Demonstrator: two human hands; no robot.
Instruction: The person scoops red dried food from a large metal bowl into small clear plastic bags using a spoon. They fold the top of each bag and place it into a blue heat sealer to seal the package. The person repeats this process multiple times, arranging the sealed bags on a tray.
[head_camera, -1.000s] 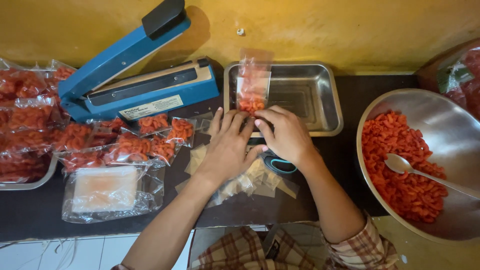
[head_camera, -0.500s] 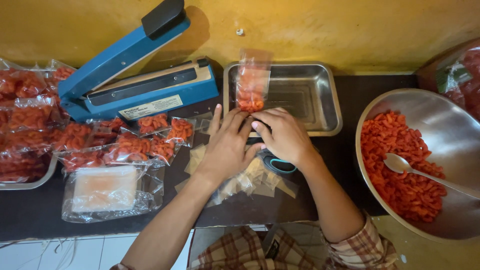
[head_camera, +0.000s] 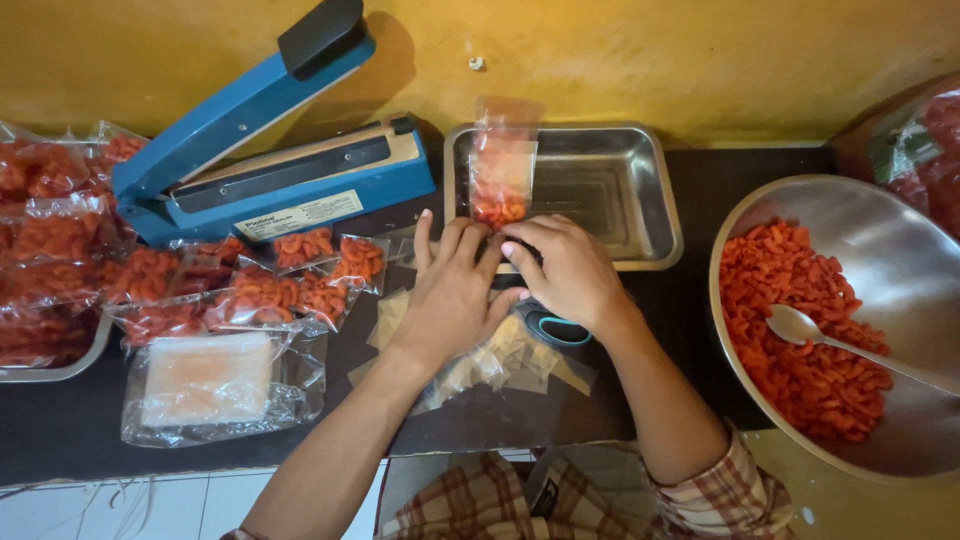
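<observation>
Little has moved since earlier: both hands, left hand and right hand, still pinch the small clear bag of orange snacks upright over the steel tray.

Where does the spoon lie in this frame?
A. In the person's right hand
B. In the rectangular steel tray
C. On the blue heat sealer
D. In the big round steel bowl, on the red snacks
D. The spoon rests on the red snacks inside the round steel bowl, with its handle pointing right, apart from both hands.
</observation>
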